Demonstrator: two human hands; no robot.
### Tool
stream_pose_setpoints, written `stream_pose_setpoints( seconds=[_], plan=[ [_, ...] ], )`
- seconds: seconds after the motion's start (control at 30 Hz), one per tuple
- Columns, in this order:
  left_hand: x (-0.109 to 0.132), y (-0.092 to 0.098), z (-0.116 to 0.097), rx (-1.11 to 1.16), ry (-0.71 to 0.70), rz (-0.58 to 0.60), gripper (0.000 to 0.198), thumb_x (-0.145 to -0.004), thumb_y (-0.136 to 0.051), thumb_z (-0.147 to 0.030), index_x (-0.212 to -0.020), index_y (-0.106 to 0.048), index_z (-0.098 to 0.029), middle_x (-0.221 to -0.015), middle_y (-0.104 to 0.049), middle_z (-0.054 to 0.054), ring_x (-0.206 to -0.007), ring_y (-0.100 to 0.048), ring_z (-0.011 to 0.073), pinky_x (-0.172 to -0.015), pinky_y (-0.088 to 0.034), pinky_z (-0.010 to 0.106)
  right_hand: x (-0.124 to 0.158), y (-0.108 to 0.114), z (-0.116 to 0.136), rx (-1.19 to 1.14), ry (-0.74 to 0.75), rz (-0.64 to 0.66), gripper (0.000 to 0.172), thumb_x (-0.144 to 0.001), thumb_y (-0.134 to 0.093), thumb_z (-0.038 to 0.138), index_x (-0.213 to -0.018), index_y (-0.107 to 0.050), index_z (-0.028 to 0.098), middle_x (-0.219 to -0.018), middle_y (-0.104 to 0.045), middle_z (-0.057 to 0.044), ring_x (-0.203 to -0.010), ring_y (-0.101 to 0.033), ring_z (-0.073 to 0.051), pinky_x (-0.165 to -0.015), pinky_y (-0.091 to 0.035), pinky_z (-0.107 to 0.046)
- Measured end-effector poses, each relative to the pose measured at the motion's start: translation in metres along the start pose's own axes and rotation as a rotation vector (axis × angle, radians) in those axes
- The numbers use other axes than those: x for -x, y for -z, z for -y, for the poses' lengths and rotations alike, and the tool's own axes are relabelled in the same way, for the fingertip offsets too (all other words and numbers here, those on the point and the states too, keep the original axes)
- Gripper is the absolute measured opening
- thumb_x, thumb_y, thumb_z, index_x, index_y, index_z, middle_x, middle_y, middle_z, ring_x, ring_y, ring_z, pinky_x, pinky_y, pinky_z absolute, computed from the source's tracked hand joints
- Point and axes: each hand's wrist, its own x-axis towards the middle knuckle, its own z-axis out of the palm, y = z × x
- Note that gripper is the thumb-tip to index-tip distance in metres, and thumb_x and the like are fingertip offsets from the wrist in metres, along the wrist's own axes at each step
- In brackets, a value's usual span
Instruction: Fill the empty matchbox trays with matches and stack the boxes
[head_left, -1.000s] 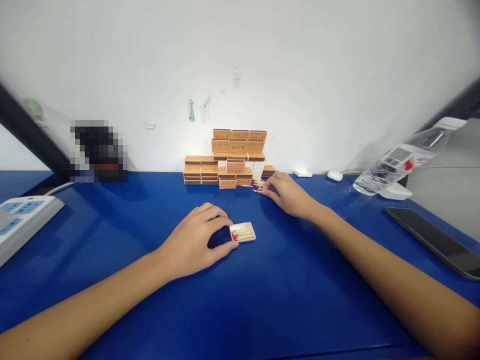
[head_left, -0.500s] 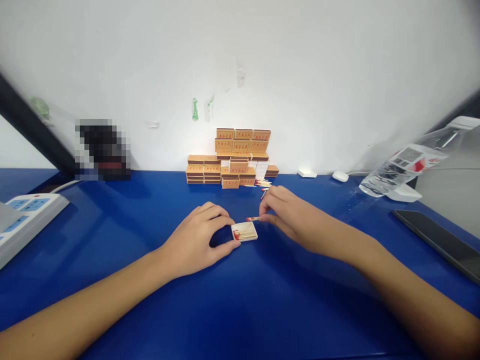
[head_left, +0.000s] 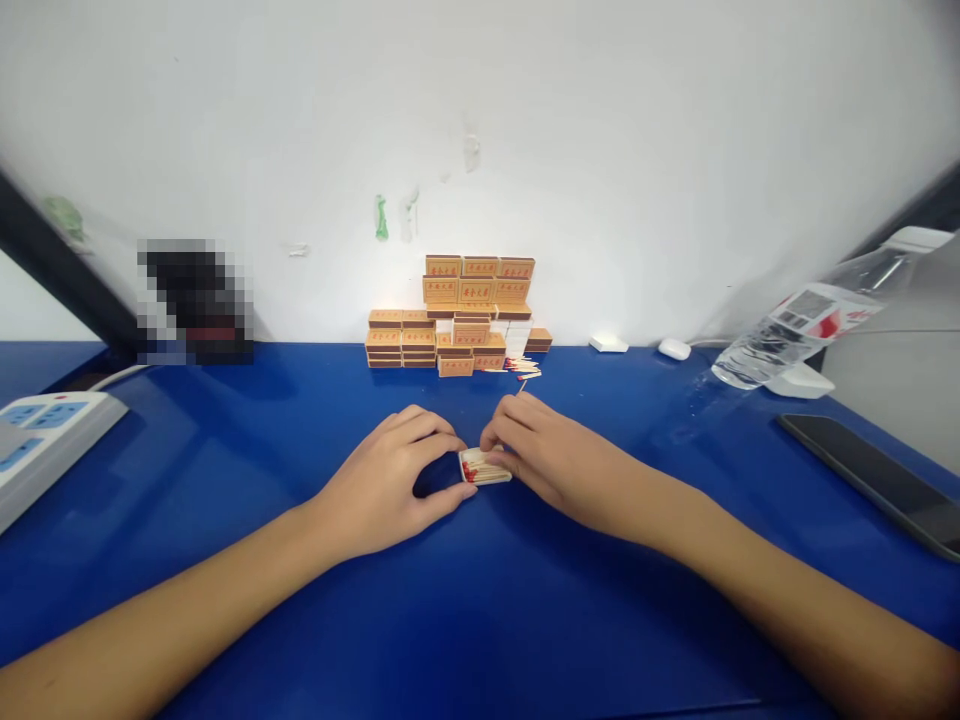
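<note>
A small white matchbox tray (head_left: 507,478) lies on the blue table, with several red-tipped matches (head_left: 484,472) inside. My left hand (head_left: 397,475) grips the tray's left end between thumb and forefinger. Over the tray's right part, my right hand (head_left: 544,450) has its thumb and fingertips pinched together on matches, which the fingers largely hide. Loose matches (head_left: 523,367) lie in a small heap beyond my right hand. Behind them, orange and brown matchboxes (head_left: 478,291) are stacked against the wall.
A power strip (head_left: 56,430) lies at the left, near a blurred-out dark object (head_left: 199,305). To the right are a tilted water bottle (head_left: 810,315), a black phone (head_left: 874,480), a small white case (head_left: 674,349) and another white piece (head_left: 608,342).
My right hand has moved left and slightly down, bringing its matches over the tray. My left hand keeps its hold. The whole view has shifted slightly.
</note>
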Motion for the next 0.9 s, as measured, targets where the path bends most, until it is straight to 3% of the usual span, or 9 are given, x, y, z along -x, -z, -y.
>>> stream_pose_setpoints(
  seconds=[0.13, 0.27, 0.47, 0.63, 0.9],
  plan=[
    [0.0, 0.0, 0.0, -0.004, 0.008, 0.006, 0.024, -0.095, -0.074, -0.034, -0.116, -0.072, -0.021, -0.113, -0.072, 0.008, -0.107, -0.065, 0.0267, -0.097, -0.055, 0.048, 0.005, 0.014, -0.013, -0.116, -0.132, -0.038, 0.018, -0.109, -0.049, 0.023, -0.108, -0.066, 0.019, -0.106, -0.061, -0.009, -0.093, -0.061, -0.022, -0.085, -0.052, -0.038],
    [0.002, 0.0, 0.0, 0.003, 0.003, -0.002, 0.024, -0.095, -0.075, -0.033, -0.115, -0.072, -0.021, -0.113, -0.072, 0.008, -0.107, -0.065, 0.0264, -0.098, -0.054, 0.047, 0.007, 0.02, -0.024, -0.154, -0.166, -0.041, 0.014, -0.106, -0.054, 0.022, -0.101, -0.067, 0.02, -0.101, -0.063, -0.007, -0.091, -0.06, -0.021, -0.08, -0.05, -0.036],
    [0.003, 0.001, -0.001, 0.008, 0.0, 0.014, 0.024, -0.096, -0.074, -0.035, -0.115, -0.072, -0.02, -0.113, -0.071, 0.008, -0.106, -0.063, 0.0258, -0.097, -0.054, 0.046, 0.005, 0.009, -0.014, -0.312, -0.145, -0.003, 0.01, -0.103, -0.061, 0.023, -0.103, -0.071, 0.023, -0.094, -0.06, -0.002, -0.08, -0.058, -0.015, -0.072, -0.047, -0.029],
    [0.002, 0.001, 0.0, 0.004, 0.003, 0.032, 0.024, -0.096, -0.073, -0.036, -0.114, -0.073, -0.02, -0.113, -0.07, 0.009, -0.106, -0.063, 0.0262, -0.097, -0.054, 0.047, 0.002, -0.003, -0.007, -0.258, -0.155, -0.002, 0.01, -0.099, -0.063, 0.016, -0.101, -0.072, 0.021, -0.092, -0.059, -0.002, -0.077, -0.056, -0.015, -0.069, -0.044, -0.029],
    [0.002, 0.001, 0.0, 0.009, 0.008, 0.045, 0.025, -0.096, -0.074, -0.036, -0.115, -0.074, -0.021, -0.114, -0.07, 0.008, -0.108, -0.063, 0.026, -0.098, -0.053, 0.046, 0.004, 0.001, -0.006, -0.214, -0.143, 0.029, 0.006, -0.098, -0.065, 0.016, -0.094, -0.069, 0.019, -0.094, -0.062, -0.002, -0.077, -0.058, -0.014, -0.069, -0.044, -0.028]
  ],
)
